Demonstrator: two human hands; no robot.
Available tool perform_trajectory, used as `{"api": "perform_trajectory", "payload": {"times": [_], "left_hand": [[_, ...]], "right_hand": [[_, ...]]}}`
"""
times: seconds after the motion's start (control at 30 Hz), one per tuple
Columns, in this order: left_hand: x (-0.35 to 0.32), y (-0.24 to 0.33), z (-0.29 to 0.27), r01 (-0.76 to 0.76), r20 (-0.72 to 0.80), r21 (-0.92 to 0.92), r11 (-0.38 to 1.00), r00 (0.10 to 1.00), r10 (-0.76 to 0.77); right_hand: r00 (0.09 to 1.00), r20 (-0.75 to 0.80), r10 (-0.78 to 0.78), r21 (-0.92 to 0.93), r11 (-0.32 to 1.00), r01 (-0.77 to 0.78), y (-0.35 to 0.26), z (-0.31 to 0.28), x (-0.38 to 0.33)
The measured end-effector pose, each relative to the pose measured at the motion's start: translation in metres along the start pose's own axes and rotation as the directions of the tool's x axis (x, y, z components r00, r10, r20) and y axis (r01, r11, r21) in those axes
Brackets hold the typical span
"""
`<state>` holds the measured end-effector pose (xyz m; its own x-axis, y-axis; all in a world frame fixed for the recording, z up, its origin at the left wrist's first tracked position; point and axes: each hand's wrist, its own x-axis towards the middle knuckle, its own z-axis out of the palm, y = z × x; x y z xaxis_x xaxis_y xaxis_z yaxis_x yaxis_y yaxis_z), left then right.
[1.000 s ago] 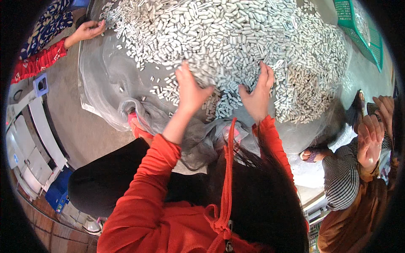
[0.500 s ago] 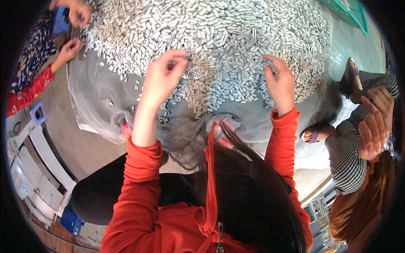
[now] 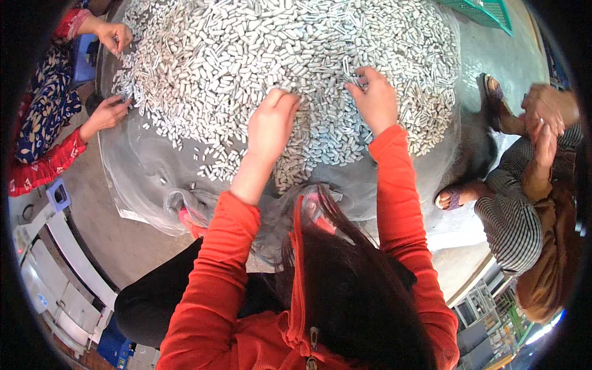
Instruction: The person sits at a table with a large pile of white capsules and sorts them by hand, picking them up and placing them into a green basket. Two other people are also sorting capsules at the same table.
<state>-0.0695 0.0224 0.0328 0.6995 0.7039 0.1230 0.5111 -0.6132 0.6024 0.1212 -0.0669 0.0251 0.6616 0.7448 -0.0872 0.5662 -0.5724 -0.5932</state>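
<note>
Far left: a co-worker's upper hand (image 3: 116, 37) and lower hand (image 3: 109, 115), both at the left margin of the heap of small, pale, capsule-shaped pieces (image 3: 277, 55); the heap is spread across the upper middle of the view, on translucent grey sheeting (image 3: 145, 176), with a few strays lying apart at lower left; left hand (image 3: 270, 126) over the near part of the heap, fingers bent and drawn together, tips down among the pieces; cannot tell whether any is gripped; right hand (image 3: 377, 105) further right, fingers curled, thumb near the forefinger, tips at the pieces; cannot tell whether one is pinched; upper right, a green basket (image 3: 484, 13), partly cut off; far right, a second person's hands (image 3: 546, 120), close together, blurred, above striped trousers (image 3: 515, 228).
</note>
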Motion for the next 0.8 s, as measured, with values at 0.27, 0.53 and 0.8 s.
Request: {"api": "perform_trajectory", "payload": {"times": [0.27,0.53,0.8], "left_hand": [[-0.031,-0.052,-0.046,0.403,0.186,-0.731,0.551,0.894,-0.407],[-0.017,-0.011,-0.009,0.071,0.173,-0.080,0.994,0.983,-0.056],[-0.022,-0.019,-0.028,0.488,0.443,-0.873,0.008,0.797,-0.411]], "right_hand": [[0.978,-0.196,-0.069,0.248,0.962,0.118,-0.001,0.006,-0.023],[0.989,-0.007,-0.145,0.152,0.978,0.145,-0.038,0.027,-0.039],[0.982,0.187,0.032,0.702,0.694,-0.157,-0.028,0.025,-0.032]]}}
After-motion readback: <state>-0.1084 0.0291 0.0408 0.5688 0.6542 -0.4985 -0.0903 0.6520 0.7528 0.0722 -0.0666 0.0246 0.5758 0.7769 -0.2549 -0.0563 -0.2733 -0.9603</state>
